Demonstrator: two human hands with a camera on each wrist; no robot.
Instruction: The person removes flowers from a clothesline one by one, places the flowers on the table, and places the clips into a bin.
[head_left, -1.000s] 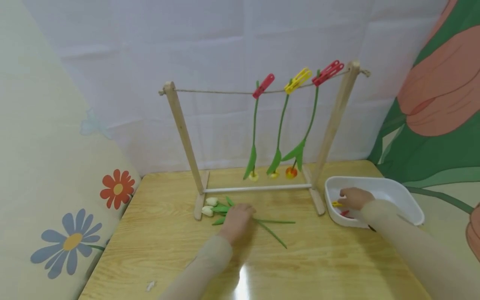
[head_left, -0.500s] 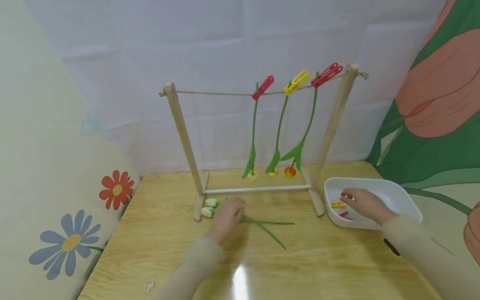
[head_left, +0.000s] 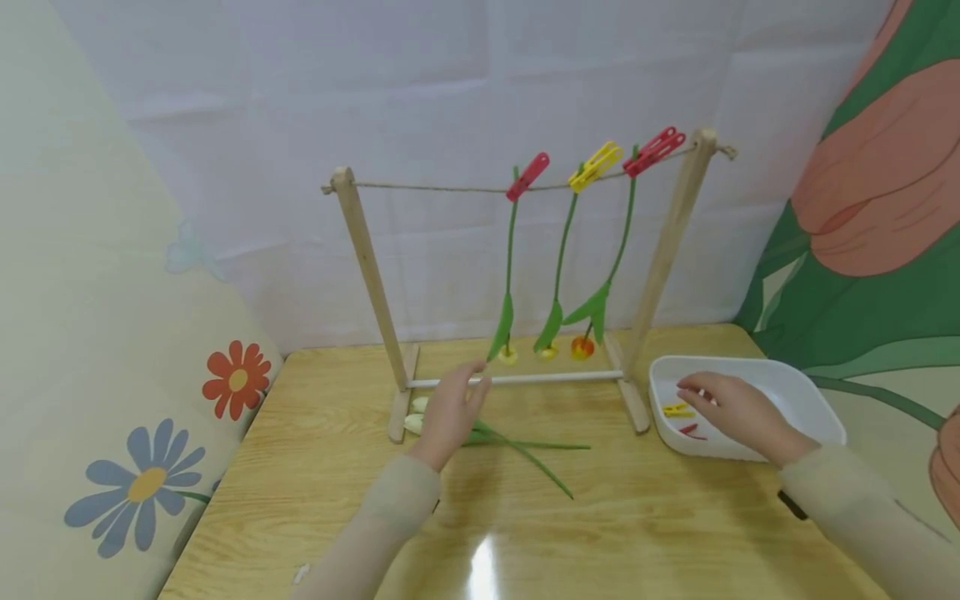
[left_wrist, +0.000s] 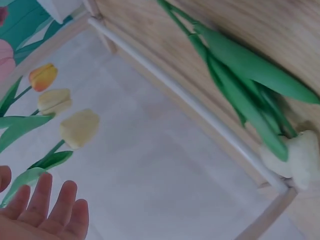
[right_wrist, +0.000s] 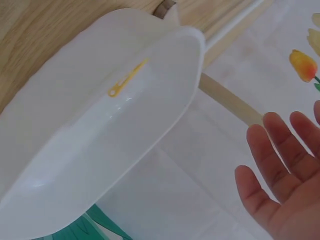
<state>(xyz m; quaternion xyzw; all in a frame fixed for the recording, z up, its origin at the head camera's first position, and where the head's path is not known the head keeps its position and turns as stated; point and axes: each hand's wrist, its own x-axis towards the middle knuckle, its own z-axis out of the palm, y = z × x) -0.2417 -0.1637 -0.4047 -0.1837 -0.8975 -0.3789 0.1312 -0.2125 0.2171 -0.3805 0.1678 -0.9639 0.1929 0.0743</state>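
Note:
My left hand, fingers loosely extended, is raised over two white tulips lying on the table with their green stems crossed. It partly covers their leaves in the head view. Nothing is between its fingers in the left wrist view. Over the white plastic basin hovers my right hand, palm bare and fingers relaxed. A yellow clothespin and a red clothespin lie in the basin, to the left of that hand.
Behind the hands stands a wooden rack with a rope. Three tulips hang from it upside down, held by a red clothespin, a yellow clothespin and another red clothespin. A white rod joins its feet.
My left hand has come off the white tulips and risen toward the rack. My right hand has lifted from the clothespins and shifted slightly right, uncovering them. The tulips on the table stay put.

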